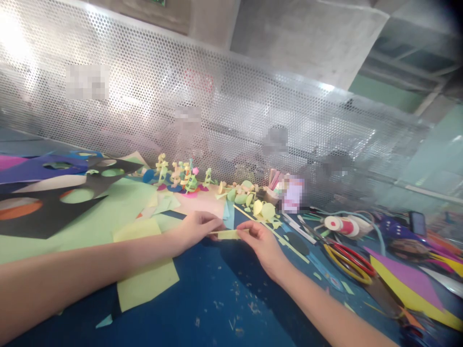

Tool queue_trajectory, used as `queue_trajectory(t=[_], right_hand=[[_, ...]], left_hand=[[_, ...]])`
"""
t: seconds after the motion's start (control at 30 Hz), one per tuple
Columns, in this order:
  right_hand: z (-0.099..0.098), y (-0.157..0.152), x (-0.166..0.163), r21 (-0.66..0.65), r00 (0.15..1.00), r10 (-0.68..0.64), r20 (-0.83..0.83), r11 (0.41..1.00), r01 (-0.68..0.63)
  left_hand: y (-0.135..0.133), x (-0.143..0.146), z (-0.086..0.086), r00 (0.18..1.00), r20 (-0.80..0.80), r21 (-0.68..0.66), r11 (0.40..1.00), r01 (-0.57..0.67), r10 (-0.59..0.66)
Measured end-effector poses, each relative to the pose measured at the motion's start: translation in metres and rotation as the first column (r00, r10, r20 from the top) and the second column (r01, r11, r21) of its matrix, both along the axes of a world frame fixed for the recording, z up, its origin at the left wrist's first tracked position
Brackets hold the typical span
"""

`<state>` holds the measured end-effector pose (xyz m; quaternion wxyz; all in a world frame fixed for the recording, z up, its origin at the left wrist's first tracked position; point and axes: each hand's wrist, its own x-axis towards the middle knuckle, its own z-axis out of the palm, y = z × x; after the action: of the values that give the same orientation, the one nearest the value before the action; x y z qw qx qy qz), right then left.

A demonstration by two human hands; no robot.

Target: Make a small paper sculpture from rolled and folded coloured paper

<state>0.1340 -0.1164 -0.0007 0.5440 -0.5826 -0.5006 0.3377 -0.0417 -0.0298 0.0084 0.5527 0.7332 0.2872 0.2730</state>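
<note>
A short strip of pale yellow paper (228, 234) is stretched between my two hands, low over the blue tabletop. My left hand (199, 229) pinches its left end between thumb and fingers. The right end is pinched by my right hand (258, 241). Beneath my left forearm lies a larger sheet of pale yellow paper (148, 284). Just beyond my hands are a light blue paper piece (228, 214) and a pale pink sheet (195, 205). Small yellow and green paper discs (268, 211) lie past my right hand.
Small paper figures (188, 176) stand at the back before a perforated metal screen (231, 115). Black paper with cut-out holes (47, 212) covers green sheets at left. To the right are scissors with red and yellow handles (349, 262), a spool (342, 225) and coloured paper (408, 279).
</note>
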Motion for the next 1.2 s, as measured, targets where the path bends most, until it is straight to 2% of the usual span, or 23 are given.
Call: queue_trajectory(t=[0.3,0.7,1.03,1.2], right_hand=[[0.0002,-0.001,-0.0007,-0.008,1.0,0.004,-0.014,1.0,-0.004],[0.0011,-0.0001,0.0003,-0.026,0.995,0.045,-0.094,0.999,-0.048],[0.0017,0.0006,0.0001,-0.029,0.996,0.068,-0.063,0.997,-0.07],[-0.0002,0.0002,0.0011,-0.02,0.997,0.061,-0.049,0.998,-0.062]], left_hand=[[0.0024,-0.0008,-0.004,0.995,0.023,0.023,0.995,0.097,-0.097],[0.004,0.0002,-0.007,0.996,0.0,0.17,0.981,0.089,-0.091],[-0.0009,-0.0002,-0.0073,0.999,-0.033,0.333,0.942,0.043,-0.034],[-0.0006,0.0006,-0.0088,0.999,-0.051,0.353,0.935,0.025,-0.008]])
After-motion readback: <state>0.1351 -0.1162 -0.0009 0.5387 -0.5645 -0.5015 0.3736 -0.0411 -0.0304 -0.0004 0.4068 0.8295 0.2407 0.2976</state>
